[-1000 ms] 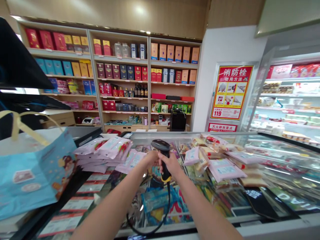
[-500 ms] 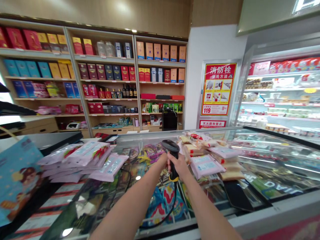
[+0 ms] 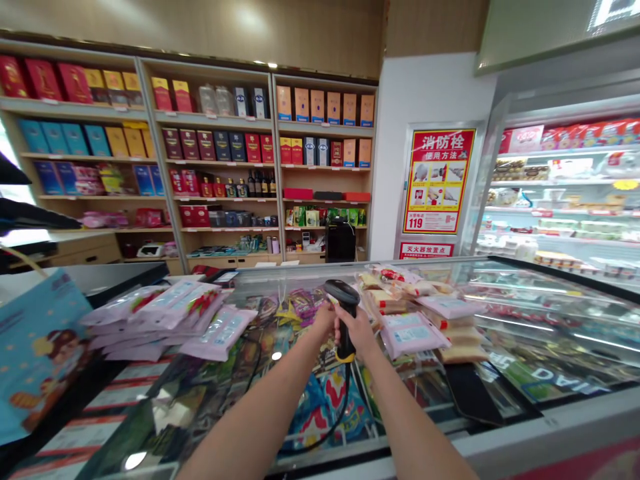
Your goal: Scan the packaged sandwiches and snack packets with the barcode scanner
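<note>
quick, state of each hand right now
Left hand: close by the black scanner, fingers partly hidden; cannot tell if it grips.
Right hand: closed, holding the black scanner.

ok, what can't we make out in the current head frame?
- Head view: left hand, fingertips mostly hidden by the right hand and barcode scanner.
- Head view: scanner cable, partly hidden behind the left forearm.
- Head view: light-blue carrier bag, cut off by the left edge.
- Head view: red-and-white price labels, text too blurred to read.
</note>
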`<state>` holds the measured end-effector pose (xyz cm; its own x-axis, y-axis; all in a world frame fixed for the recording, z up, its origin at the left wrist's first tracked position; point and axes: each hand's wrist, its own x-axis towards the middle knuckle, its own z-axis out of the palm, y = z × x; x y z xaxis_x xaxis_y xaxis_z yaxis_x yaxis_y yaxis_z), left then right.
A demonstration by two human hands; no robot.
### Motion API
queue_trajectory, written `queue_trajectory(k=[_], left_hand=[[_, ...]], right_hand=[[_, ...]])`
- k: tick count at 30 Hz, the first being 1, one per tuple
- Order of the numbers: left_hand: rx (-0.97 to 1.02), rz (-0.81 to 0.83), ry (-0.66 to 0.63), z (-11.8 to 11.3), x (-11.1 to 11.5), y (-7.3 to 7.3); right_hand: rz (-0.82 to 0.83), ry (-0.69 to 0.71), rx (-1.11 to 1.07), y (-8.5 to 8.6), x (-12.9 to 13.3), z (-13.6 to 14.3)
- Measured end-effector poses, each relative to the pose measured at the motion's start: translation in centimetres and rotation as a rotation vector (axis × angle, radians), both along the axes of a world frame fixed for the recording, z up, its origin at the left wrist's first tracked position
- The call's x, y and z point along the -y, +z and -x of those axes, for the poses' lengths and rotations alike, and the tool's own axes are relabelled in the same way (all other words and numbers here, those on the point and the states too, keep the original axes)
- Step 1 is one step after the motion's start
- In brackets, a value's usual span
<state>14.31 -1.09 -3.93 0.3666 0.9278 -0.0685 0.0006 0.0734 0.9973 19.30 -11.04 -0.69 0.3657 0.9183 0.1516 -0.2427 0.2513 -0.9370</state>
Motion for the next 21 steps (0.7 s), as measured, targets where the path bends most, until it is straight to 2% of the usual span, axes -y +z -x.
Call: queue_trajectory(k=[4, 7, 9, 15, 21], left_hand=[[0.128, 0.044, 0.101, 3.9, -0.8, 0.2], [0.214, -0.072, 0.228, 6.8, -2.1, 0.0], [0.261, -0.152, 0.270, 7.9, -2.8, -0.2], [0.292, -0.192, 0.282, 8.3, -3.1, -0.4], [0.408, -0.146, 0.450, 8.4, -3.7, -0.5]], right_hand=[[-0.024, -0.003, -0.032, -0.1, 0.0, 0.0], [-0.013, 0.014, -0.011, -0.4, -0.1, -0.1], [0.010, 0.040, 0.024, -0.6, -0.1, -0.1], [0.064, 0.062, 0.098, -0.6, 0.3, -0.1], [0.170, 0.102, 0.195, -0.6, 0.6, 0.2]])
